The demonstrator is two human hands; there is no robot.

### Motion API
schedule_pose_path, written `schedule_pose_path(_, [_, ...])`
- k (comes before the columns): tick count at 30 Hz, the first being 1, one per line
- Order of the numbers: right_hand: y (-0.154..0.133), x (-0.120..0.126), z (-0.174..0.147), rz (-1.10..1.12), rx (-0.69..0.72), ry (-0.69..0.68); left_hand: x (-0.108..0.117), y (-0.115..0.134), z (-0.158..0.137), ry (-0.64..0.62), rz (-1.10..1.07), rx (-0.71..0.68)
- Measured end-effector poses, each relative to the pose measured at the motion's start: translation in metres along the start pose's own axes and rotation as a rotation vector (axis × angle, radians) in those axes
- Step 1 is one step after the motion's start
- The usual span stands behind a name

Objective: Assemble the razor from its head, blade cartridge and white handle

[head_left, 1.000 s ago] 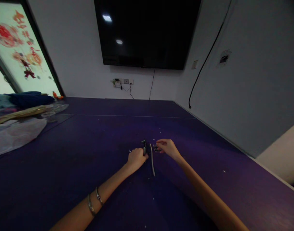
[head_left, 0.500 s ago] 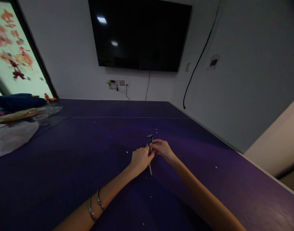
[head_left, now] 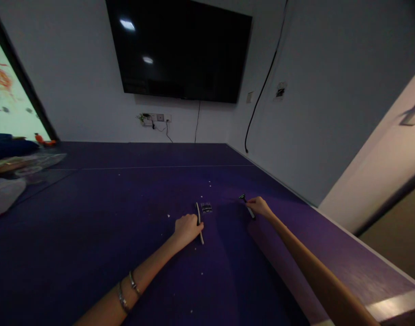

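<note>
R hand (head_left: 261,207): fingers pinched on razor (head_left: 250,212), abt mid-handle.
Razor: in R hand's fingertips, head twd far edge & slightly L, handle end twd near side; can't tell if lifted or touching surface. Well apart from L hand (head_left: 187,228), to its R.
L hand: thumb over middle of pale stick (head_left: 201,237), fingers on stick's L side; can't tell if grip is closed.
Pale stick: runs roughly near–far, slight curve, far end past knuckles, near end below thumb.
Dark pack (head_left: 206,208): small, flat on surface, just R of stick's far end, btwn the hands, nearer L; details too small to read.
Hands: apart, gap of bare surface btwn them.
Purple surface (head_left: 142,194): far edge along TV wall, R edge along side wall; razor is btwn pack & R edge. Few white specks (head_left: 168,216) on it.
L arm: 2 metal bracelets (head_left: 133,283).
Far L: clear plastic (head_left: 41,162), blue cloth (head_left: 10,147), orange item (head_left: 42,139) nr far edge.
Walls: TV (head_left: 180,50), outlets (head_left: 156,117) below, black cable (head_left: 260,93) hanging to R.
</note>
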State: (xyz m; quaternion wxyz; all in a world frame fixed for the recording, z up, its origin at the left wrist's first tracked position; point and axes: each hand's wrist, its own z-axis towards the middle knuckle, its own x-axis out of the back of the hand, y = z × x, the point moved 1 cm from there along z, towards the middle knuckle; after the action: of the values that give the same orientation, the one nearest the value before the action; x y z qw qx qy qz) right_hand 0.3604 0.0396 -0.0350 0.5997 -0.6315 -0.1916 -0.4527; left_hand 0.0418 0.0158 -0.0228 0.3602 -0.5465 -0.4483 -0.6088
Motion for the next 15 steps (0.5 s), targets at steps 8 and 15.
schedule_pose_path(8, [0.017, -0.007, 0.003, -0.123, 0.003, 0.008, -0.008, 0.004, 0.004, 0.011, 0.01, -0.005])
schedule_pose_path(15, [0.017, -0.009, 0.004, -0.186, 0.022, 0.013, -0.006, 0.008, 0.003, -0.011, 0.0, 0.01])
